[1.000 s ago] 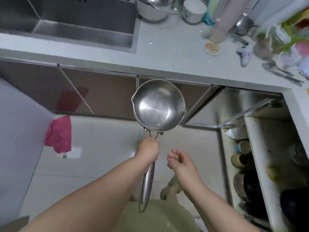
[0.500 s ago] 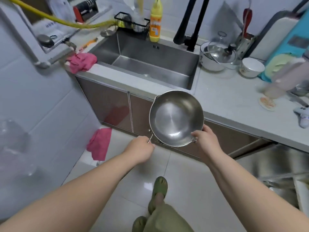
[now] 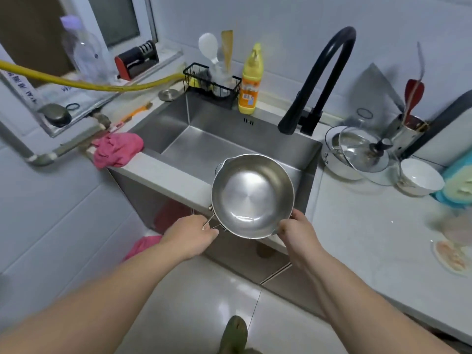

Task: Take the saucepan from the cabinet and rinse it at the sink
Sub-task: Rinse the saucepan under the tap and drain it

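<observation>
Saucepan (image 3: 251,198) gripped: left hand (image 3: 190,235) handle, right hand (image 3: 296,232) rim.

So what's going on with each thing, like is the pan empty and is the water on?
saucepan: empty, held over the sink's front edge
left hand: gripping the handle
right hand: holding the rim
faucet: no water running
sink: empty
glass lid: resting tilted on a white pot

White tiled walls (image 3: 281,26), glossy floor (image 3: 204,302), pale countertop (image 3: 370,238).
</observation>
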